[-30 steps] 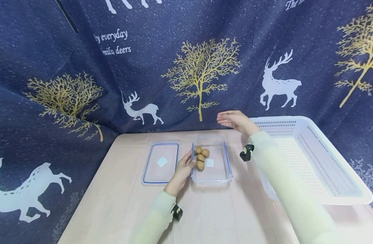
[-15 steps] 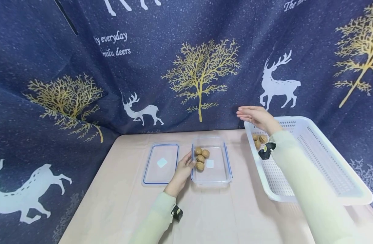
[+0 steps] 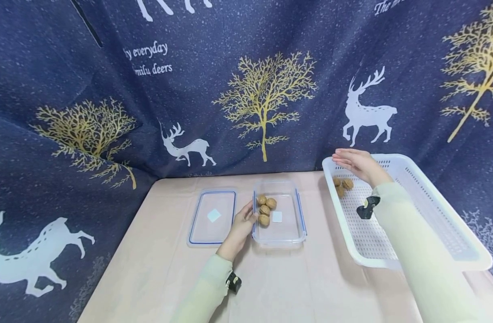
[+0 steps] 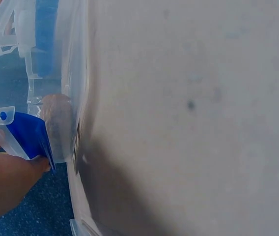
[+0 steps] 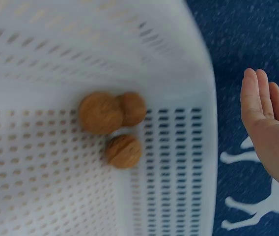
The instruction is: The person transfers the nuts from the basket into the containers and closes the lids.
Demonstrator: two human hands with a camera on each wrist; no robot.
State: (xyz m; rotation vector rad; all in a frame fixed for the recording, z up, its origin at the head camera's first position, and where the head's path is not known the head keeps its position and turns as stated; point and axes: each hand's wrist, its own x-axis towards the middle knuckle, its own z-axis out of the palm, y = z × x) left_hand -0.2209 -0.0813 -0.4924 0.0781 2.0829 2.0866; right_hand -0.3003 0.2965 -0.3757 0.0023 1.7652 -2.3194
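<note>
Right hand (image 3: 359, 164) held flat, fingers straight, nothing held, above far left corner of white basket (image 3: 432, 251). Three walnuts (image 5: 112, 123) lie directly below. Left hand (image 3: 241, 226) pressed against clear container (image 3: 299, 233) edge.

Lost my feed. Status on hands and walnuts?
Left hand touching clear box, four walnuts inside. Right hand open, empty, above three walnuts in white basket. Nothing in the way.

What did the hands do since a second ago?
The right hand swung rightward from beside the clear box to above the white basket, whose near side came back down flat. It holds nothing. The left hand stayed on the box's edge; the walnuts and lid stayed put.
</note>
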